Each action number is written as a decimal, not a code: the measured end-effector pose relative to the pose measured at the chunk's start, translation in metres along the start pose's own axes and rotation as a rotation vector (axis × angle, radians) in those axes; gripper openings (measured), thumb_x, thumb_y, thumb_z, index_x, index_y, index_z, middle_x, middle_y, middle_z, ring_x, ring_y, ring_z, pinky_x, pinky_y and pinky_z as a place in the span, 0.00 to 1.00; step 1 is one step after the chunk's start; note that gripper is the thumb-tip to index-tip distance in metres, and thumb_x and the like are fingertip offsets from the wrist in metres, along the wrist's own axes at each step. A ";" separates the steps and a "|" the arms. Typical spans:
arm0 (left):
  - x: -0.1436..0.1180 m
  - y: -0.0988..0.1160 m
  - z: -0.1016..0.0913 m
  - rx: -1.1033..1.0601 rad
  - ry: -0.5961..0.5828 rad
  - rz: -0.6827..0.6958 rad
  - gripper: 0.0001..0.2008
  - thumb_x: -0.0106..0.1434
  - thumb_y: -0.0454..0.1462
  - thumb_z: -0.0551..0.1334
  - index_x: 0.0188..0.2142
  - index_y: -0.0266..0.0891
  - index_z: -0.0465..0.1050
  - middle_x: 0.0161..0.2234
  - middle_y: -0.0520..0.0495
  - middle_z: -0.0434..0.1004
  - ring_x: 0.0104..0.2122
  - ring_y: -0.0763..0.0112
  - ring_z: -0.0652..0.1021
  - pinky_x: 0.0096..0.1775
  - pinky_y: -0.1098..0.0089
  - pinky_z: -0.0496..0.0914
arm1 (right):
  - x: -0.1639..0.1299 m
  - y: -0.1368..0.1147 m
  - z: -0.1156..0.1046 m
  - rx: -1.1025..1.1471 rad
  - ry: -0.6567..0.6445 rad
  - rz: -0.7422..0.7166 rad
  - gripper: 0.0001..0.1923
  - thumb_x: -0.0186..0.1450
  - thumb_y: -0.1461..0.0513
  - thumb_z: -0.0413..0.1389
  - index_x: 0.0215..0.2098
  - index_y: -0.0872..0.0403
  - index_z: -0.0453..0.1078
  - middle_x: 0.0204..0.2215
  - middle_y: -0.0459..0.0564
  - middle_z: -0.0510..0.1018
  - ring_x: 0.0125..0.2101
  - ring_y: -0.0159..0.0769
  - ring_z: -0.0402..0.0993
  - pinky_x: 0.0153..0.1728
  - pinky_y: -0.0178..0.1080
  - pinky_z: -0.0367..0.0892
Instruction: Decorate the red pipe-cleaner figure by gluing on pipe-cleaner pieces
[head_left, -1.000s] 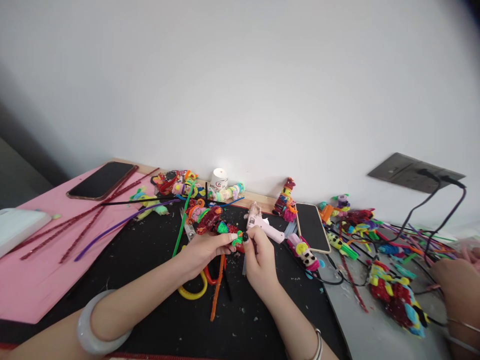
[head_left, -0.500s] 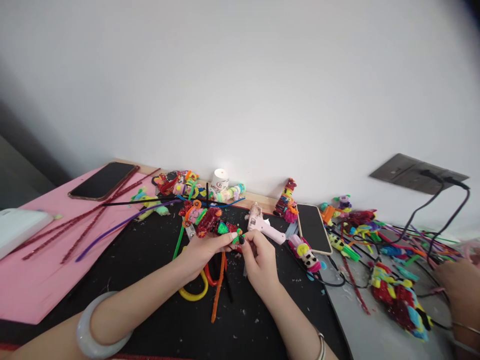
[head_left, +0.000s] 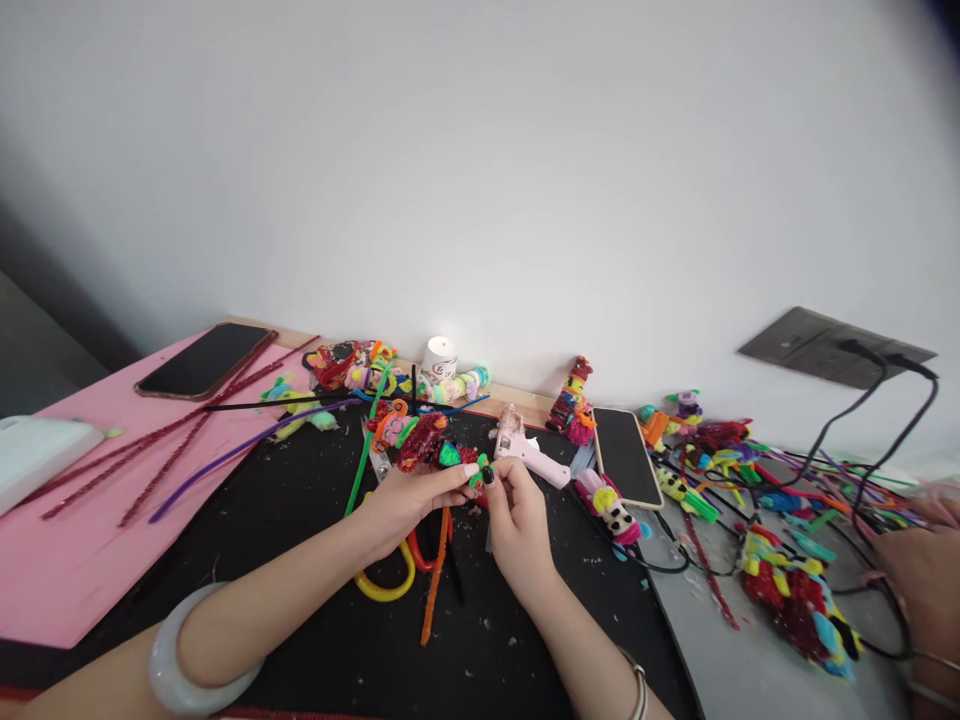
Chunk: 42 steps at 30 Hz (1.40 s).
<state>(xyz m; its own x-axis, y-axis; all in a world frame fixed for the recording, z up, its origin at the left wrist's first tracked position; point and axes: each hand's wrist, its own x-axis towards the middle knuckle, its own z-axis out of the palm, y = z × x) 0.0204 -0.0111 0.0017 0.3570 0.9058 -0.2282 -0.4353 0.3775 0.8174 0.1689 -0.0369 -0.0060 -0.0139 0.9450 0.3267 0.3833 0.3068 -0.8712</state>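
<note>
A plain white wall fills the view from nine to three o'clock, evenly lit. At three o'clock a grey socket plate carries two dark cables. The bench runs below, at six o'clock.

A small pipe-cleaner figure in red, green and orange is being held lengthwise above the black mat, its green tip with a black bead being pinched.

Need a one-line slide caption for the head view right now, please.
Both hands, left hand and right hand, pinch a small pipe-cleaner figure over the black mat, beside a pink glue gun.
</note>
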 end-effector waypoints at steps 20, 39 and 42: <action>0.000 0.005 0.003 0.199 -0.029 0.203 0.14 0.50 0.37 0.70 0.37 0.37 0.77 0.39 0.43 0.82 0.42 0.55 0.79 0.47 0.55 0.72 | -0.002 -0.001 -0.002 0.020 0.056 -0.008 0.10 0.69 0.59 0.46 0.30 0.52 0.61 0.24 0.43 0.66 0.25 0.32 0.61 0.28 0.34 0.58; 0.005 0.001 -0.004 0.392 -0.013 0.271 0.08 0.51 0.37 0.69 0.32 0.39 0.76 0.34 0.44 0.81 0.38 0.57 0.80 0.45 0.57 0.72 | 0.007 -0.007 -0.018 -0.271 -0.065 -0.375 0.09 0.67 0.70 0.43 0.33 0.53 0.62 0.27 0.45 0.65 0.28 0.32 0.62 0.29 0.34 0.59; 0.005 0.003 -0.001 0.319 0.025 0.230 0.11 0.49 0.36 0.70 0.34 0.40 0.76 0.35 0.46 0.82 0.38 0.58 0.80 0.43 0.59 0.73 | 0.011 -0.007 -0.021 -0.286 -0.087 -0.422 0.10 0.67 0.71 0.43 0.33 0.53 0.62 0.27 0.46 0.65 0.28 0.32 0.62 0.28 0.34 0.59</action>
<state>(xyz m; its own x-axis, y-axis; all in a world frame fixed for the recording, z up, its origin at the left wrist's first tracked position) 0.0203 -0.0054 0.0027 0.2583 0.9656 -0.0293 -0.2213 0.0887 0.9712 0.1854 -0.0310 0.0111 -0.2941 0.7556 0.5853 0.5649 0.6314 -0.5313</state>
